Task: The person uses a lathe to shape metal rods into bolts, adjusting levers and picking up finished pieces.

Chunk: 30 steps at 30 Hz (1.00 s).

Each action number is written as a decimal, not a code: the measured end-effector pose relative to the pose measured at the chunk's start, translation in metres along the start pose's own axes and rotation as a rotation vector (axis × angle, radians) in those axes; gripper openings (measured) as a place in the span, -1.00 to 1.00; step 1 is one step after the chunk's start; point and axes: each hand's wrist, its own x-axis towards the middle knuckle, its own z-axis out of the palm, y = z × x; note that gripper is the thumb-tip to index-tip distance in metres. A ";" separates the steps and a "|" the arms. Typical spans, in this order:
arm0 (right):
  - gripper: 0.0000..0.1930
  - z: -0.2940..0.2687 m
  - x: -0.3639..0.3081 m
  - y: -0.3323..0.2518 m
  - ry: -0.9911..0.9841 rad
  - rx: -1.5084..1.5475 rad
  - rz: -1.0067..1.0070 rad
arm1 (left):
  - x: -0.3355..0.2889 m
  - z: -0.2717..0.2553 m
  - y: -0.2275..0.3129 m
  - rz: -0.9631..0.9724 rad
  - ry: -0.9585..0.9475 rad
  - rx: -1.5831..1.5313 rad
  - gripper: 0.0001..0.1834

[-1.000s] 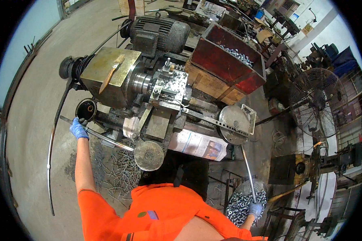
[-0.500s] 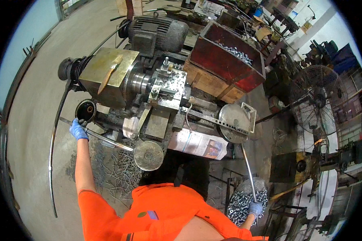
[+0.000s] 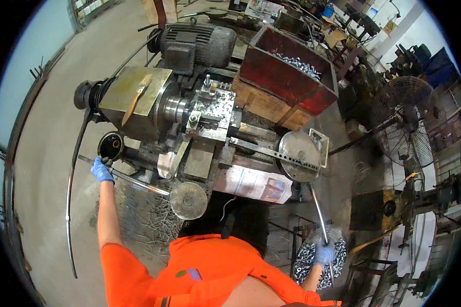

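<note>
Smooth grey concrete floor (image 3: 46,138) surrounds the grimy lathe (image 3: 210,115). From afar I see the left hand (image 3: 102,171), blue-gloved, fingers curled round a polished bar (image 3: 146,186) slanting from a round plate (image 3: 188,200), a black cup (image 3: 106,148) close by; the right hand (image 3: 325,253) grips a second bar (image 3: 318,210) below a steel wheel (image 3: 298,151), over a mesh basket (image 3: 338,234) of shiny parts (image 3: 305,258). Newsprint (image 3: 246,181), a brush (image 3: 132,107) and a scuffed red box (image 3: 271,77) crowd the lathe

My left arm (image 3: 109,212) stretches forward, left hand (image 3: 103,171) gloved and gripping, while my gloved right hand (image 3: 325,253) curls low to my right.
</note>
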 end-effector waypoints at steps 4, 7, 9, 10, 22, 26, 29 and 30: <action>-0.58 0.007 0.035 -0.046 0.012 -0.177 -0.199 | -0.010 0.012 0.007 -0.024 0.044 0.032 -0.84; -0.58 0.012 0.069 -0.049 0.069 -0.231 -0.325 | -0.004 0.004 0.005 0.002 0.010 0.074 -0.81; -0.59 0.018 0.099 -0.052 0.058 -0.229 -0.292 | -0.003 0.005 0.000 -0.002 0.010 0.066 -0.81; -0.59 0.018 0.115 -0.055 0.054 -0.237 -0.281 | -0.003 0.009 -0.001 -0.011 0.026 0.048 -0.83; -0.50 0.029 0.257 -0.166 -0.093 -0.396 -0.164 | -0.008 0.002 -0.007 0.013 -0.005 0.052 -0.85; -0.39 0.039 0.248 -0.175 -0.044 -0.287 -0.192 | -0.004 -0.002 -0.014 -0.017 -0.063 0.050 -0.82; -0.26 0.048 0.222 -0.160 0.018 -0.251 -0.294 | -0.002 -0.005 -0.014 -0.092 -0.165 0.113 -0.74; -0.24 0.046 0.211 -0.154 0.064 -0.249 -0.341 | -0.005 -0.007 -0.004 -0.144 -0.222 0.189 -0.70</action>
